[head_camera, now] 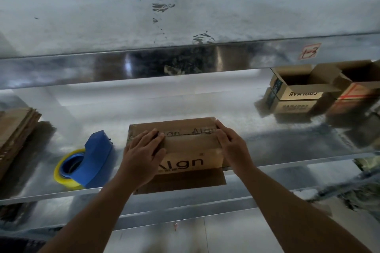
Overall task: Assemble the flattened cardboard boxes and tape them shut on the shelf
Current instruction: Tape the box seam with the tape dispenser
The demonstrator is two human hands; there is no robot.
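Galvanised shelf (185, 98), Algn box (191, 150) front centre. We're holding its top flaps closed: left hand (141, 150) flat on top, right hand (234, 146) pressing at the right end, neither gripping. Next: free one hand for the tape dispenser (92, 162) nearby on the left and tape the seam.

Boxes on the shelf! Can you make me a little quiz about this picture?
1. True or false: the left hand and the right hand both rest on the brown box marked "Algn".
2. Where is the blue tape dispenser? A) left of that box B) right of it C) on top of it
3. Fill in: the pile of flat cardboard lies at the far ___ of the shelf.
Key: 1 true; 2 A; 3 left.
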